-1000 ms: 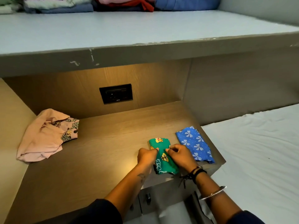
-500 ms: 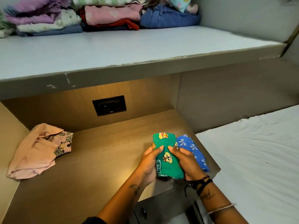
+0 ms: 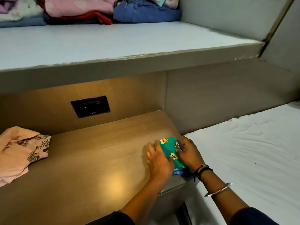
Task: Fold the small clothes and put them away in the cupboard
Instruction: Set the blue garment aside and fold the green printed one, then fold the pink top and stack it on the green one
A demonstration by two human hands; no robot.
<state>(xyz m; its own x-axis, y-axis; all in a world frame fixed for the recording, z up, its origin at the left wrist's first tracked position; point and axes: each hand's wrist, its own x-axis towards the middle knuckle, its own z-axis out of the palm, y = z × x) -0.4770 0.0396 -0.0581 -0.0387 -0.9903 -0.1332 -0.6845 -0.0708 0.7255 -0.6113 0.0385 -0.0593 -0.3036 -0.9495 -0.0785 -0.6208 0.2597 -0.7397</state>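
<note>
A folded green cloth (image 3: 168,147) with cartoon prints lies on top of the folded blue cloth (image 3: 178,172), of which only a dark blue edge shows near my wrists. Both sit at the right end of the wooden shelf (image 3: 97,159). My left hand (image 3: 158,157) grips the stack's left side. My right hand (image 3: 188,152) grips its right side. An unfolded pink garment (image 3: 17,153) with cartoon print lies crumpled at the shelf's far left.
A grey upper shelf (image 3: 113,43) overhangs the wooden one and carries stacks of folded clothes (image 3: 90,10) at the back. A black socket panel (image 3: 90,106) sits in the back wall. A bed with a white sheet (image 3: 251,151) lies to the right.
I lifted the green cloth from beside the blue one and set it on top of it. Both hands now clasp the stack from its sides. The view has tilted up.
</note>
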